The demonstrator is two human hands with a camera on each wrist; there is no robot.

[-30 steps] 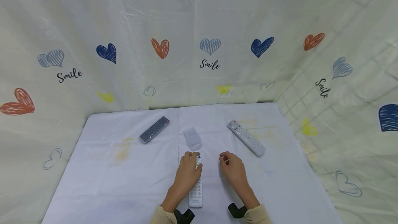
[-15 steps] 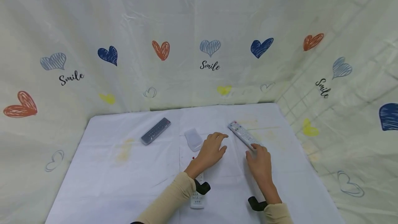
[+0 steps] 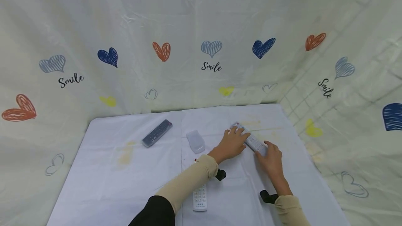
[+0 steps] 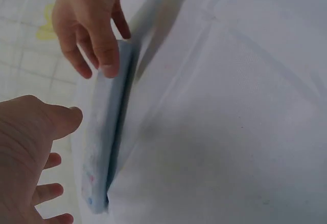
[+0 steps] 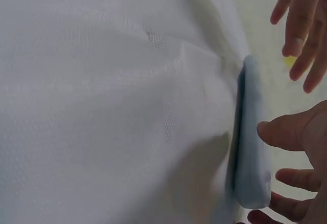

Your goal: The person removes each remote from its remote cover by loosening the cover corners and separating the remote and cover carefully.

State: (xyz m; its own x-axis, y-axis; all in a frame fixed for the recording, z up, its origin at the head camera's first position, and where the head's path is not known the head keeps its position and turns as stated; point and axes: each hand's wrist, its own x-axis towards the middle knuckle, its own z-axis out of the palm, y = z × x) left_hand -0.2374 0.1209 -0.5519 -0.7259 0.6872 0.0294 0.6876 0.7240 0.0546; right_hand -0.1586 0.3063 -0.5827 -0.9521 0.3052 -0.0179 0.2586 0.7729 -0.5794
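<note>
A light grey remote control [image 3: 255, 144] lies slanted on the right half of the table. My left hand [image 3: 230, 145] hovers over its far part, fingers spread. In the left wrist view, a gap shows between the left thumb and the remote control [image 4: 104, 127]. Around the near end is my right hand [image 3: 272, 161], fingers apart. The right wrist view has the right thumb overlapping the side of the remote control [image 5: 252, 147]; whether it touches cannot be told. Beneath the left forearm, a white remote control [image 3: 200, 198] is partly hidden.
A dark remote control [image 3: 157, 133] lies slanted at the back left. Near the middle is a translucent plastic piece [image 3: 196, 141]. White cloth covers the table [image 3: 103, 170], and a curtain printed with hearts [image 3: 185, 16] hangs behind and at the sides.
My left hand has left the white remote control and moved right and away from me to the light grey one. The right hand has moved right to that remote's near end.
</note>
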